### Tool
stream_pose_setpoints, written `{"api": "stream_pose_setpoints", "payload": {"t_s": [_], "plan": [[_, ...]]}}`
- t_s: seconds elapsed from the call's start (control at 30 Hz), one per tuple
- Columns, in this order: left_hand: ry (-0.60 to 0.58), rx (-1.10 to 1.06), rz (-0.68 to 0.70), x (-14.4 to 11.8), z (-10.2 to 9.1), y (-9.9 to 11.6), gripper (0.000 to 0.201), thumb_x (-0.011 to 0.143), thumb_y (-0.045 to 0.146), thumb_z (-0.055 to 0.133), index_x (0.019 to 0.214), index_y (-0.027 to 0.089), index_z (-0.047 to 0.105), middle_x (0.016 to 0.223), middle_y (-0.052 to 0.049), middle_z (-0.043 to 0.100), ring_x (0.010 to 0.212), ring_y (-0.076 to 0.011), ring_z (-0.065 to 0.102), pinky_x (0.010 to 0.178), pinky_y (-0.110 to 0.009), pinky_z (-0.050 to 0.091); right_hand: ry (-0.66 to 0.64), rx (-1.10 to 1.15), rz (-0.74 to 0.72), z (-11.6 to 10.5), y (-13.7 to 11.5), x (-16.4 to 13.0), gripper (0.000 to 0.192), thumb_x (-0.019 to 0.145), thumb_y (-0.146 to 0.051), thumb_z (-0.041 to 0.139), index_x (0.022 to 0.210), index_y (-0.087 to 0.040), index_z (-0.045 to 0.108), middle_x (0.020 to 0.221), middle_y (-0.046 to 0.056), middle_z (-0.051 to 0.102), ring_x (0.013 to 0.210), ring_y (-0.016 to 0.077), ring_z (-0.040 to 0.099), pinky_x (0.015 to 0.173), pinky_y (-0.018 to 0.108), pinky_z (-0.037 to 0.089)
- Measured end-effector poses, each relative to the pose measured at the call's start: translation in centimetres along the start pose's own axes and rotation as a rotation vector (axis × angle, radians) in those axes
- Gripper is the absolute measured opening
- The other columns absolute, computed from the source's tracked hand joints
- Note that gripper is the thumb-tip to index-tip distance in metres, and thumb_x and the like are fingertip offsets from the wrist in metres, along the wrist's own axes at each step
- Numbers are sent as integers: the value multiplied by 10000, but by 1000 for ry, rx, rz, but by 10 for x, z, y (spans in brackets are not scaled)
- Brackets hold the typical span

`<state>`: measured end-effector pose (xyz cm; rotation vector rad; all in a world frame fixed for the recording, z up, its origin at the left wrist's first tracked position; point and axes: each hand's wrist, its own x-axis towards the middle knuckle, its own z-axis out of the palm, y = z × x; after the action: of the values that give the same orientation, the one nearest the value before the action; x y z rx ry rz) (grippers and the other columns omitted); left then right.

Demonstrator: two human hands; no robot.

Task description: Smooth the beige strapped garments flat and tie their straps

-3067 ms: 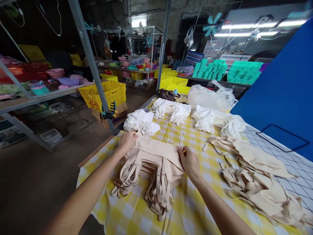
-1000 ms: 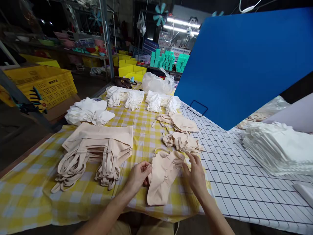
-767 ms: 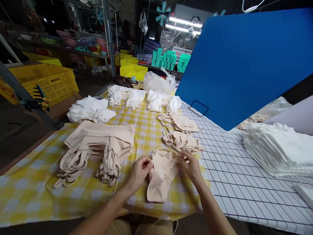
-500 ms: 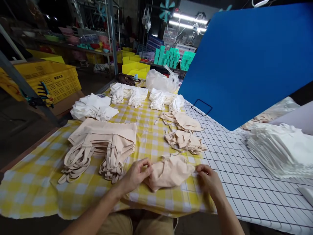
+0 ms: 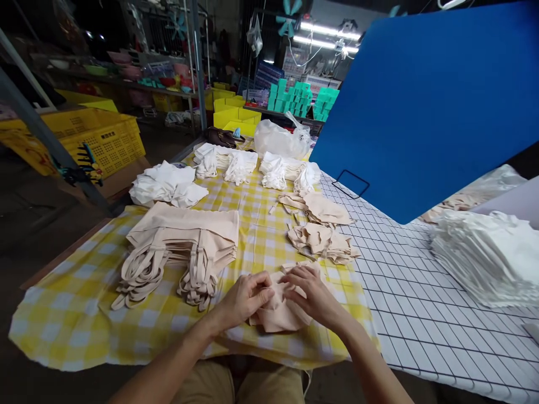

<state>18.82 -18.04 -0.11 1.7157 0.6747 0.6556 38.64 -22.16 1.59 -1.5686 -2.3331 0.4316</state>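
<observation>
A crumpled beige garment point(image 5: 281, 317) of thin cloth lies before me on the yellow-and-white checked tablecloth point(image 5: 160, 342). My left hand point(image 5: 249, 296) is closed at its left edge, thumb and fingers pinching the cloth. Over its upper right part lies my right hand point(image 5: 312, 294), the fingers slightly bent and apart, resting on or just above the fabric. Left of my hands is a neat stack of beige strappy tops point(image 5: 189, 221), straps hanging toward me. Two loose beige garment heaps point(image 5: 323, 242) lie beyond the cloth I handle.
White strappy tops point(image 5: 225, 160) are stacked at the back, beside a white cloth heap point(image 5: 166, 182) and a plastic bag point(image 5: 280, 139). A large blue board point(image 5: 421, 106) leans over the right side. White cloth point(image 5: 484, 252) is piled on the grid-patterned cover point(image 5: 421, 320).
My right hand has moved left from the garment's right end onto its top. The garment is more bunched; my left hand stays at its left edge. The view has shifted slightly.
</observation>
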Motion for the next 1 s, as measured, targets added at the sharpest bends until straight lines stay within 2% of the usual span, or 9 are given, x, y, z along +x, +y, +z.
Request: {"api": "stream_pose_setpoints", "payload": {"t_s": [0.17, 0.27, 0.33, 0.4, 0.5, 0.57, 0.73, 0.9, 1.0], "plan": [[81, -84, -44, -5, -7, -12, 295, 826, 433, 476, 699, 167, 473, 626, 31, 451, 582, -97, 414, 545, -193, 331, 91, -179, 188, -1, 30, -36, 174, 854, -229, 499, 785, -222, 659, 733, 44, 652, 749, 211, 592, 776, 399, 421], [86, -75, -24, -4, -6, -13, 275, 834, 405, 469, 699, 165, 475, 627, 35, 434, 586, -94, 393, 548, -193, 320, -56, -214, 333, -10, 42, -72, 159, 802, -264, 557, 705, -255, 683, 664, 34, 662, 691, 233, 619, 733, 410, 445], [63, -44, -3, -3, -3, -10, 257, 843, 376, 461, 705, 161, 489, 618, 38, 431, 587, -94, 395, 551, -196, 313, -131, -185, 335, -17, 44, -89, 127, 775, -301, 585, 796, -296, 710, 774, 41, 695, 738, 249, 646, 716, 398, 470], [27, -2, 24, -2, 2, -4, 231, 846, 341, 462, 716, 158, 518, 624, 34, 456, 596, -97, 416, 559, -198, 316, -37, -173, 309, -21, 38, -91, 218, 789, -341, 571, 973, -325, 688, 984, 58, 685, 871, 267, 644, 742, 404, 486], [-33, 82, 78, -1, 13, 9, 197, 836, 291, 480, 716, 156, 558, 656, 14, 514, 620, -109, 461, 590, -205, 337, 184, -97, 215, -20, 16, -68, 346, 860, -326, 482, 1195, -325, 566, 1260, 67, 553, 1129, 266, 531, 861, 428, 467], [-68, 120, 124, 0, 18, 20, 180, 822, 259, 494, 693, 156, 567, 647, 8, 519, 624, -115, 467, 608, -211, 344, 154, 20, 97, -14, -1, -44, 399, 874, -267, 454, 1269, -310, 497, 1336, 61, 487, 1216, 238, 456, 919, 408, 446], [-72, 70, 155, -7, 7, 40, 184, 807, 270, 516, 713, 147, 616, 651, -1, 536, 626, -114, 466, 604, -211, 351, 16, 184, 109, -13, -17, -17, 248, 851, -269, 443, 886, -231, 686, 909, 70, 695, 872, 244, 629, 767, 386, 506], [-75, -44, 66, -19, -17, 46, 259, 750, 386, 614, 744, 135, 676, 679, -9, 561, 633, -112, 472, 556, -194, 343, 155, 329, 174, -50, 7, -58, 309, 761, -515, 539, 789, -262, 716, 840, 100, 707, 772, 287, 653, 628, 359, 538], [-207, -60, 11, -22, -20, 46, 283, 685, 417, 684, 740, 139, 684, 614, 22, 512, 597, -95, 439, 501, -178, 304, 374, 279, 198, -60, 27, -96, 213, 726, -503, 591, 831, -371, 721, 875, 105, 710, 790, 299, 661, 608, 374, 551]]}}
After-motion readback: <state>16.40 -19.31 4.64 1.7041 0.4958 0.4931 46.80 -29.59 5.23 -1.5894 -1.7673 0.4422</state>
